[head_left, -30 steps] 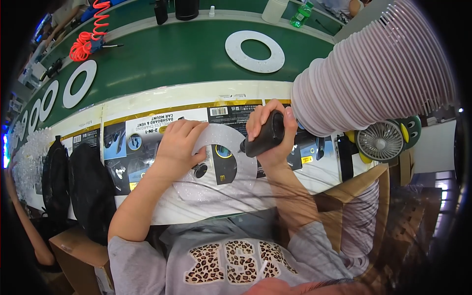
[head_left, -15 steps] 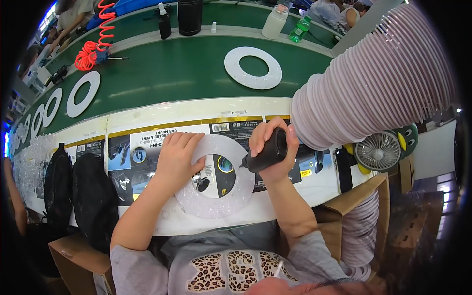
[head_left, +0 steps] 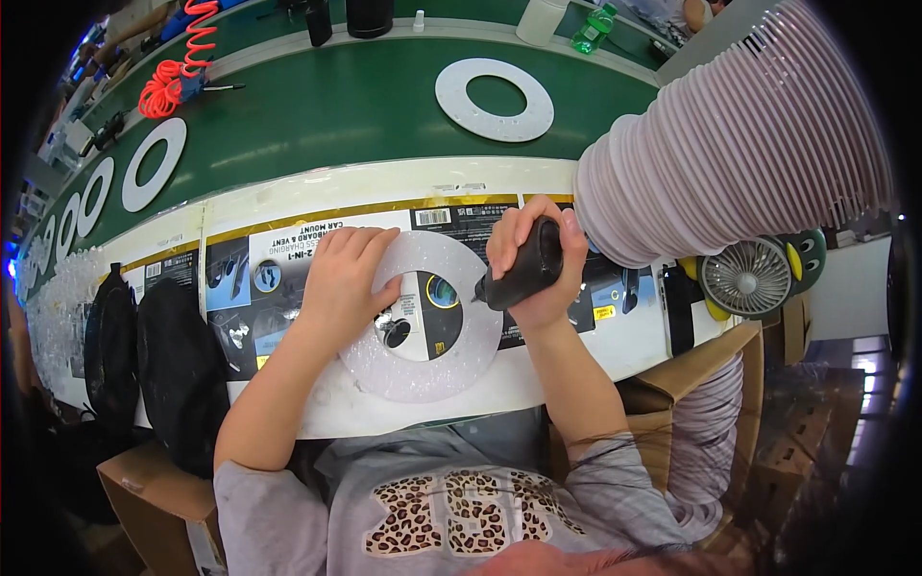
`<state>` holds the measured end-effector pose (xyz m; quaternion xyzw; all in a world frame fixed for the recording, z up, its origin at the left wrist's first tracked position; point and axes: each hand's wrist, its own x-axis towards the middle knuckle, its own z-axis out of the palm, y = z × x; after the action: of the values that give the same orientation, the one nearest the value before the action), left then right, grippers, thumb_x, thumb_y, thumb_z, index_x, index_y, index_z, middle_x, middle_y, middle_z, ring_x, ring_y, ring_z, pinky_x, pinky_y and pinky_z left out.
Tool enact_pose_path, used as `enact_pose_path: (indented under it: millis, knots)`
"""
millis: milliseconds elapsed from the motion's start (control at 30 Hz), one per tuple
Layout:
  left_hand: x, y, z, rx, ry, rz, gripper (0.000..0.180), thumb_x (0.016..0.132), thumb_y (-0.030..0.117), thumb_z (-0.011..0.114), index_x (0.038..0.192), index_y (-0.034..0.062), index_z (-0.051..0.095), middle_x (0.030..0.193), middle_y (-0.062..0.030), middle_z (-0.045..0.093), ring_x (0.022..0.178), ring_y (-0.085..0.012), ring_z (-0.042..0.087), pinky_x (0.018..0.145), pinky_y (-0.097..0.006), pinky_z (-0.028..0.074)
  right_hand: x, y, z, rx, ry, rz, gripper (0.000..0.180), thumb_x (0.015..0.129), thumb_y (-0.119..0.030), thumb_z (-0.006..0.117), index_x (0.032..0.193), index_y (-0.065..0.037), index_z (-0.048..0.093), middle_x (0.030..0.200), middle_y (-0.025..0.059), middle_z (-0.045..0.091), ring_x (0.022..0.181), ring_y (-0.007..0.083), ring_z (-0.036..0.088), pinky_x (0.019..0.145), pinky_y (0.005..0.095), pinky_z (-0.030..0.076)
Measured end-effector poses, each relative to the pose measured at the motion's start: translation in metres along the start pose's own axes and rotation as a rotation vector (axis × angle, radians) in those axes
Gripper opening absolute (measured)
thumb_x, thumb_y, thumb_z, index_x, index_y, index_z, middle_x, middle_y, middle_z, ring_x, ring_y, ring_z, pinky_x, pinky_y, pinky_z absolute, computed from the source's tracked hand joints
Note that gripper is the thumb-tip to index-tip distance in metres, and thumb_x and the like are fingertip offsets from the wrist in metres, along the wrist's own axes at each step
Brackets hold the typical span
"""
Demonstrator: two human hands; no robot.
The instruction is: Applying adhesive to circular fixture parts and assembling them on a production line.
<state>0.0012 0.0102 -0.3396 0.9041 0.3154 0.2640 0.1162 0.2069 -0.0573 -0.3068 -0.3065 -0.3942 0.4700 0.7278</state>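
A flat, speckled white ring (head_left: 423,376) lies on printed cardboard sheets at the near side of the bench. My left hand (head_left: 348,274) grips its upper left part, thumb at the inner hole and fingers together along the outer edge. My right hand (head_left: 549,305) is wrapped round a small black squeeze bottle (head_left: 526,266), tilted with its narrow nozzle pointing down left at the ring's right side. Whether the tip touches the surface, I cannot tell. The cardboard (head_left: 429,317) shows through the ring's hole.
A tall leaning stack of rings (head_left: 730,144) stands at the right, beside a small fan (head_left: 746,276). Another ring (head_left: 495,127) lies on the green belt (head_left: 317,115), with several more at left. Black cloth bags (head_left: 178,370) hang left; an open carton (head_left: 653,403) sits right.
The whole scene has shifted slightly upward in the picture. Both hands keep their holds, and the bottle's nozzle stays over the ring's right side.
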Motion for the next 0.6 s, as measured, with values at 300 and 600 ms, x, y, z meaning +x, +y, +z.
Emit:
enact_pose_path:
  millis: [300, 600]
  knots:
    - [-0.0011, -0.0011, 0.0001, -0.001, 0.003, -0.001, 0.050, 0.066, 0.015, 0.075, 0.112, 0.0030, 0.059, 0.102, -0.0104, 0.061, 0.100, -0.0281, 0.055, 0.092, -0.041, 0.041, -0.0007, 0.0008, 0.0012, 0.005, 0.004, 0.016, 0.046, 0.095, -0.046, 0.033, 0.075, -0.006, 0.041, 0.056, 0.0065, 0.042, 0.049, 0.0133, 0.043, 0.048, 0.0239, 0.037]
    - [-0.0016, -0.0007, 0.0004, 0.000, -0.002, -0.001, 0.050, 0.067, 0.016, 0.075, 0.112, 0.0031, 0.059, 0.103, -0.0107, 0.061, 0.100, -0.0281, 0.055, 0.092, -0.041, 0.041, 0.0021, -0.0028, -0.0023, 0.040, 0.026, -0.022, 0.044, 0.095, -0.045, 0.033, 0.076, -0.006, 0.041, 0.058, 0.0075, 0.043, 0.050, 0.0146, 0.043, 0.051, 0.0257, 0.038]
